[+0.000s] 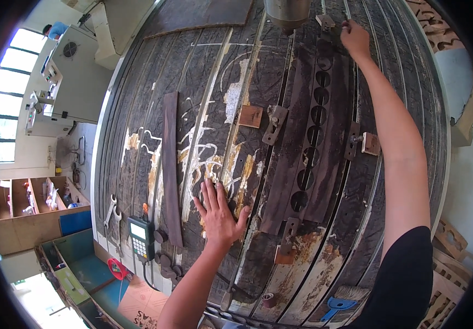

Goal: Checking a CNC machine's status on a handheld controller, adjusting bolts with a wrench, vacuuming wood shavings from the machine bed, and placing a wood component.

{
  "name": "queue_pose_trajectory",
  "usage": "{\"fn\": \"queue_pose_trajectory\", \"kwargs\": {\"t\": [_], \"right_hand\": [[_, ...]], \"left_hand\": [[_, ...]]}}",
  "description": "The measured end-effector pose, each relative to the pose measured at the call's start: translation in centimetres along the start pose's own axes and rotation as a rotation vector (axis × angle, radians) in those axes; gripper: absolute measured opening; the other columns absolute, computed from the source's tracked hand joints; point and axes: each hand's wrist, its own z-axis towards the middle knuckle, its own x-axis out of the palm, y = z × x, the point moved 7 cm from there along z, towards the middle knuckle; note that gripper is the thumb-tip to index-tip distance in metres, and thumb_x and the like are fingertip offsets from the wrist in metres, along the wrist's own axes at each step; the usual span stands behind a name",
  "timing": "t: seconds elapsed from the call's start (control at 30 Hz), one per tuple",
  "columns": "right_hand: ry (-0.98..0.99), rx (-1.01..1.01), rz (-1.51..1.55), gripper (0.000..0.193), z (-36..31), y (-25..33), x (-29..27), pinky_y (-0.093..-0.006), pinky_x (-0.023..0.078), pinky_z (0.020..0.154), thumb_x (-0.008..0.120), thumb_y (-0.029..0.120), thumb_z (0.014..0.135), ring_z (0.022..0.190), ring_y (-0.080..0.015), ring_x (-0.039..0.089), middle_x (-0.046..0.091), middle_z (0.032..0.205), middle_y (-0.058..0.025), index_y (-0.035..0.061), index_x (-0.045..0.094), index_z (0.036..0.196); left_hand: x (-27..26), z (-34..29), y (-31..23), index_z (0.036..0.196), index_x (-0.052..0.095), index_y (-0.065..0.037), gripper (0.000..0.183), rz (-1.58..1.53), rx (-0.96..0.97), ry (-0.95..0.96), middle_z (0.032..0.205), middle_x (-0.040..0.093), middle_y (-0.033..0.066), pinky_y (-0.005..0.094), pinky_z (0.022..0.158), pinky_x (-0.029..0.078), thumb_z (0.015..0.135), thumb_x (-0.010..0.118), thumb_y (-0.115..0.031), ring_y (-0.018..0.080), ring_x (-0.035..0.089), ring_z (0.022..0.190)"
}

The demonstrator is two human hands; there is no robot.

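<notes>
Plank (312,147): dark, row of round holes, flat on the bed (121,120).
Clamp (325,22): at the plank's far end.
Right hand (355,39): just beside that clamp, fingers bent; cannot tell whether its grip holds anything.
Left hand (221,220): left of the plank, grip open, fingers spread on the bed.
Strip (171,170): dark, farther left of the plank.
Brush (342,302): blue, off the plank's near end.

Bold dark letters (139,318) stand on the brown cardboard (142,299) at the lower left, near the bottom edge of the view. On the handheld controller (149,234), any characters on the pale screen (137,230) and light keys (141,248) are too small to read.
</notes>
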Motion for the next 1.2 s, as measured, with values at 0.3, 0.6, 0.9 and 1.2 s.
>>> {"fn": "queue_pose_trajectory", "kwargs": {"t": [0.3, 0.6, 0.9, 1.2], "right_hand": [[0.214, -0.007, -0.3, 0.03, 1.9, 1.3, 6.1, -0.0503, 0.052, 0.086, 0.07, 0.024, 0.081, 0.097, -0.0428, 0.065, 0.068, 0.098, -0.0257, -0.0011, 0.07, 0.098], [0.325, -0.318, -0.469, 0.019, 3.5, 3.0, 7.3, -0.0513, 0.053, 0.081, 0.061, 0.006, 0.078, 0.093, -0.0437, 0.065, 0.067, 0.094, -0.0276, -0.0033, 0.069, 0.092], [0.455, -0.405, -0.515, 0.02, 3.3, 4.1, 6.8, -0.0492, 0.052, 0.081, 0.066, 0.008, 0.079, 0.096, -0.0441, 0.063, 0.066, 0.093, -0.0279, -0.0057, 0.064, 0.094], [0.371, -0.454, -0.466, 0.015, 4.2, 2.8, 6.9, -0.0493, 0.054, 0.078, 0.058, 0.005, 0.077, 0.087, -0.0434, 0.066, 0.067, 0.086, -0.0273, -0.0031, 0.068, 0.085]], "left_hand": [[0.4, 0.1, -0.1, 0.148, 0.022, 0.005, 0.09, -0.033, 0.008, 0.029, 0.157, 0.012, 0.0307, 0.0622, 0.114, 0.0, 0.087, 0.055, -0.052, 0.0442, 0.007, 0.148], [0.2, 0.3, 0.1, 0.146, 0.025, 0.009, 0.094, -0.04, 0.006, 0.038, 0.156, 0.014, 0.0324, 0.0644, 0.113, 0.0, 0.087, 0.052, -0.059, 0.0442, 0.006, 0.148], [0.2, 0.3, 0.1, 0.148, 0.021, 0.006, 0.092, -0.023, -0.013, 0.063, 0.157, 0.011, 0.0308, 0.0629, 0.114, 0.0, 0.085, 0.057, -0.052, 0.0463, 0.008, 0.147], [0.3, 0.2, -0.1, 0.149, 0.02, 0.005, 0.093, -0.021, -0.008, 0.066, 0.157, 0.01, 0.0303, 0.062, 0.115, -0.001, 0.086, 0.055, -0.053, 0.0456, 0.007, 0.147]]}}
